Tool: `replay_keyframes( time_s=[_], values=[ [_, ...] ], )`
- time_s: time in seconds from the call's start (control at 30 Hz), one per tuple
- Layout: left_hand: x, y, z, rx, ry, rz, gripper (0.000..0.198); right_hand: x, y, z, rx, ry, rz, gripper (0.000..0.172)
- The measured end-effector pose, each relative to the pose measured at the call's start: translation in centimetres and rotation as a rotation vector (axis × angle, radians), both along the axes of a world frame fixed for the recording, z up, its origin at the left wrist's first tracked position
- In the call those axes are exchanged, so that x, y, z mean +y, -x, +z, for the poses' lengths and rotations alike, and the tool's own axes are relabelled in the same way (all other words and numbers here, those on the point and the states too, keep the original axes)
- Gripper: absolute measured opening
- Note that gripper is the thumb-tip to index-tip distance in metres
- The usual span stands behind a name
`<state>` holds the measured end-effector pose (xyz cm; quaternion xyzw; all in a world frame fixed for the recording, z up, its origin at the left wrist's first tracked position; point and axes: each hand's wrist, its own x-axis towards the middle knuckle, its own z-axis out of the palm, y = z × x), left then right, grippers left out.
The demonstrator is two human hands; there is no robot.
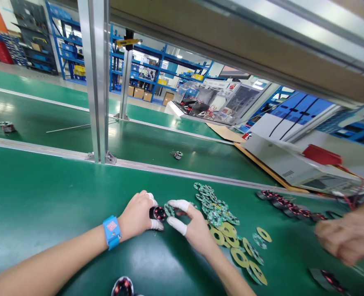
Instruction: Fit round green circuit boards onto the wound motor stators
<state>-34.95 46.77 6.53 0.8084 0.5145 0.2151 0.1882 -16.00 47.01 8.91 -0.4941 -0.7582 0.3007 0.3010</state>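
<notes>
My left hand (141, 211), with a blue wrist strap and white finger covers, is closed around a small motor stator (160, 213) whose copper windings face right. Close beside it, my right hand (189, 226) pinches a green ring-shaped circuit board (169, 210) between covered thumb and fingers. The board is held on edge near the stator's wound face; whether they touch I cannot tell. Right of my right hand spreads a pile of green ring boards (214, 218) and yellow rings (239, 257). Another stator (123, 286) stands at the bottom edge, partly cut off.
A row of stators (289, 205) lies at the right. A co-worker's blurred hand (351, 234) is beside it, above another stator (328, 280). An aluminium post (95, 82) rises from the bench rail. Behind it sits a lone stator (178, 155). Grey equipment (302, 160) stands back right.
</notes>
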Motion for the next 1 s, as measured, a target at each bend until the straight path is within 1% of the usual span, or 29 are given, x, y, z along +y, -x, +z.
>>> replay_keyframes(
  time_s=[0.07,0.2,0.4,0.5,0.67,0.73,0.8,0.9,1.0],
  values=[
    [0.1,0.0,0.0,0.006,-0.001,-0.006,0.041,0.0,0.8,-0.2,0.018,-0.017,0.057,0.029],
    [-0.1,0.0,0.2,0.018,-0.011,-0.008,0.039,-0.1,1.3,-0.8,-0.055,-0.114,0.124,0.03],
    [-0.3,-0.3,0.3,0.026,-0.002,0.016,0.041,-0.6,1.1,-0.9,-0.223,-0.265,0.093,0.026],
    [-0.3,-0.4,0.2,0.029,-0.018,0.026,0.041,-0.8,1.4,-0.6,-0.295,-0.297,0.073,0.025],
    [-0.3,-0.4,0.2,0.044,-0.02,0.032,0.04,-0.9,1.7,-0.4,-0.353,-0.253,0.042,0.021],
    [-0.4,-0.4,0.2,0.047,-0.013,0.03,0.038,-0.9,1.8,-0.5,-0.333,-0.217,0.028,0.022],
    [-0.4,-0.4,0.2,0.055,-0.011,0.03,0.036,-0.8,2.0,-0.4,-0.263,-0.171,0.032,0.027],
    [-0.5,-0.4,0.1,0.075,-0.027,0.037,0.034,-0.5,2.3,0.2,-0.144,-0.093,0.106,0.028],
    [-0.5,-0.4,0.0,0.079,-0.043,0.034,0.037,-0.1,2.4,1.1,-0.148,-0.027,0.177,0.021]
  ],
)
